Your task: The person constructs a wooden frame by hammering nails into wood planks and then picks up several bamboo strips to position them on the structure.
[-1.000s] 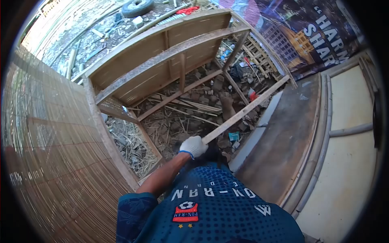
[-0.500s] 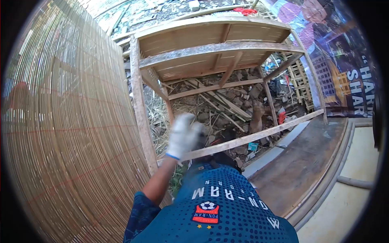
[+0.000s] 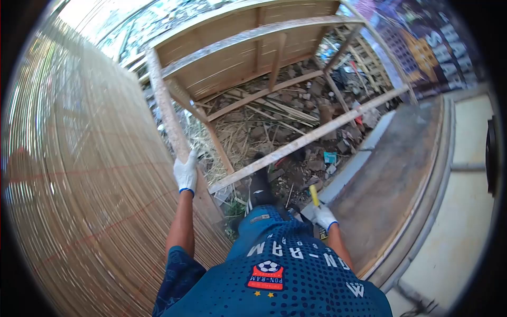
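Note:
A wooden frame (image 3: 311, 136) of pale beams stands in front of me, with a panel of thin boards across its far side. My left hand (image 3: 186, 171), in a white glove with a blue cuff, is closed round the lower part of the frame's left post (image 3: 168, 111). Low at the right, beside my body, my right hand (image 3: 323, 215), also gloved, grips a yellow-handled tool (image 3: 314, 195). The rest of that tool is too hidden to make out.
A bamboo slat screen (image 3: 95, 158) rises along the left. Rubble and bamboo strips (image 3: 280, 116) lie on the ground inside the frame. A brown board (image 3: 391, 174) and pale panels (image 3: 443, 222) are at the right. A printed banner (image 3: 422, 47) hangs at the back right.
My left hand has moved left and up onto the post. My right hand has come into view with the yellow-handled tool. The view has turned, so the frame appears tilted and higher.

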Motion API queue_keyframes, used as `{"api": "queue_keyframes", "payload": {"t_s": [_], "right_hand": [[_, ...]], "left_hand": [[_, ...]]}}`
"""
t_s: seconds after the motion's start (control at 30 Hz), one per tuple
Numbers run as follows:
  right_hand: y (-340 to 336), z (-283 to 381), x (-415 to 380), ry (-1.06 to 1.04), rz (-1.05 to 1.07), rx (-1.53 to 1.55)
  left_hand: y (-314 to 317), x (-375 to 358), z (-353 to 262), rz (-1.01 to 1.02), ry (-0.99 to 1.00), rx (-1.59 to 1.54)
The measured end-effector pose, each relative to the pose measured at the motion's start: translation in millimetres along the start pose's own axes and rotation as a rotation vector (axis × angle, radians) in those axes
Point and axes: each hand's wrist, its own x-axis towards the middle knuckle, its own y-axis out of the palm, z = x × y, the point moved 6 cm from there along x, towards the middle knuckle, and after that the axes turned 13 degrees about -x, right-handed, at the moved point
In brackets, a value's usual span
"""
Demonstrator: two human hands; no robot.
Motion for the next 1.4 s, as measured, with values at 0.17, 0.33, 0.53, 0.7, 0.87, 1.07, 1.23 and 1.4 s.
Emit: {"api": "queue_keyframes", "payload": {"t_s": [0.17,0.33,0.53,0.7,0.87,1.07,1.23,1.4], "right_hand": [[110,-39,-38,-0.040,0.047,-0.168],[279,-138,-47,0.065,0.157,-0.020],[397,-205,-96,0.242,0.338,-0.080],[411,-212,-125,0.302,0.439,-0.076],[393,-188,-115,0.301,0.453,-0.117],[323,-60,-106,0.151,0.141,-0.075],[285,12,-96,0.106,-0.005,-0.025],[298,44,-62,0.096,0.140,-0.165]], "left_hand": [[7,-9,-15,0.098,-0.064,-0.164],[8,-10,-15,0.140,-0.046,-0.165],[5,13,1,0.117,0.115,0.022],[8,6,-11,0.073,0.056,0.065],[12,23,7,0.199,0.091,0.004],[9,3,-21,0.135,0.105,-0.171],[20,19,9,0.159,0.132,-0.294],[13,13,5,0.358,0.078,-0.399]]}}
